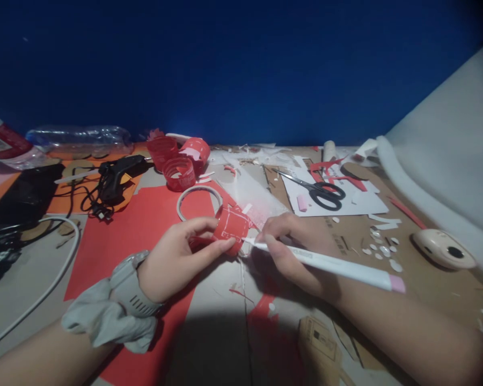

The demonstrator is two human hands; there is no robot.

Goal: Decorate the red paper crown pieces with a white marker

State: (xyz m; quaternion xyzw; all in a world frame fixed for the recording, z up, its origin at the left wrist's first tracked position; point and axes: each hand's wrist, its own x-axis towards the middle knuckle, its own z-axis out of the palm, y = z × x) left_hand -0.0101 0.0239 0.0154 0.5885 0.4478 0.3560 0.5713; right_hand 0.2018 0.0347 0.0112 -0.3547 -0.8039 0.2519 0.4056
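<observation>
Nearest, right of the middle of the desk (215,308): a printed cardboard piece (317,343), partly in shadow. On the near left, worn on the left arm (52,346): a grey scrunchie (104,316) and, just beyond, a grey watch (131,281). Beneath, a large red sheet (139,230), stretching from the near edge well back. Slightly farther, at the middle: left hand (177,257) clamped on a red curved band (231,224) marked with white lines, thumb on the near side (fingertips mostly hidden). Just right of it, right hand (292,244) closed round a white marker (342,265) with a pink end, tip at the band's right edge (hard to tell whether actually touching). Hands apart from each other, each clamped on its own thing. Around on the right, over brown cardboard (372,287): white paper bits (385,251) and a beige rounded device (437,246) with a dark spot. Just beyond the band, a tape roll (179,205) lying flat. Farther, on the right, black-handled scissors (314,189) resting on a white sheet (364,202) beside a small pink cap (302,202). On the left, a black glue gun (116,174) over orange paper (62,202), cord (104,213) bunched near it. Farther still, left of the middle, red rings (180,174) clustered together; on the far left, a clear bottle (80,138) on its side. Farthest, a blue wall (241,69).
</observation>
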